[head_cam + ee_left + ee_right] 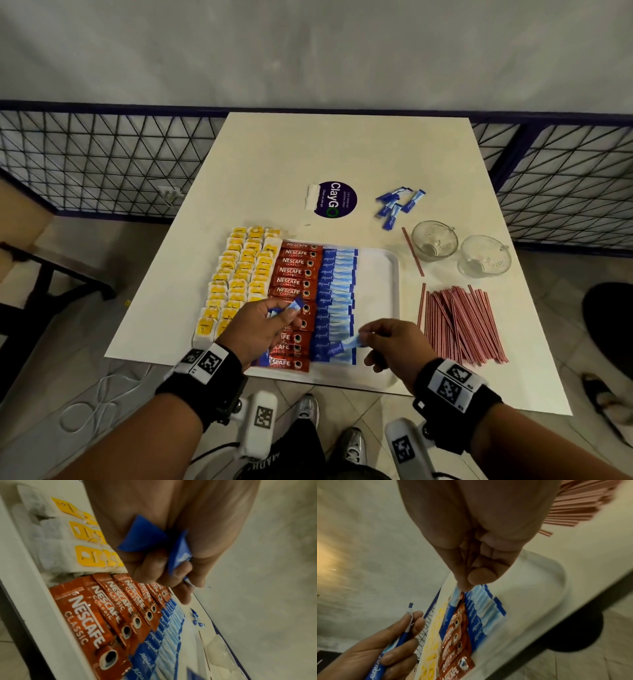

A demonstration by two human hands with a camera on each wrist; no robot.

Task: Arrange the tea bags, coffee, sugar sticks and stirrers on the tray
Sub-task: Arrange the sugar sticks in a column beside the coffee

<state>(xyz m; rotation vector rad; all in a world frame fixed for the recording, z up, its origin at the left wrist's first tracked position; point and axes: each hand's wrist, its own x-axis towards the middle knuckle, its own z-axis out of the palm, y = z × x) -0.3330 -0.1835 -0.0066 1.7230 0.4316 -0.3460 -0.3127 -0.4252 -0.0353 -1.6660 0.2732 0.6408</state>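
A white square table (308, 154) is seen from above, w/ a dark wire fence (85, 161) behind it and a tiled floor below. On its near part a white tray (380, 274) is placed. On the tray's left side, yellow-tagged tea bags (236, 274) are laid in rows; next to them a column of red coffee sticks (294, 270) is set, then a column of blue sugar sticks (337, 284). The tray's right part is bare.

A few blue sticks (284, 313) are gripped in the curled fingers of the left hand (255, 329), above the coffee column. One blue stick (342, 347) is pinched at its pale end betw. thumb and fingertips of the right hand (394, 344), held over the near end of the sugar column; contact w/ the column cannot be told.

To the right of the tray, on the table, a pile of red-striped stirrers (460, 322) is lying, w/ one single stirrer (412, 251) apart. Two glass cups (460, 248) are standing beyond, and a small heap of loose sugar sticks (397, 205) near a round dark sticker (335, 199).
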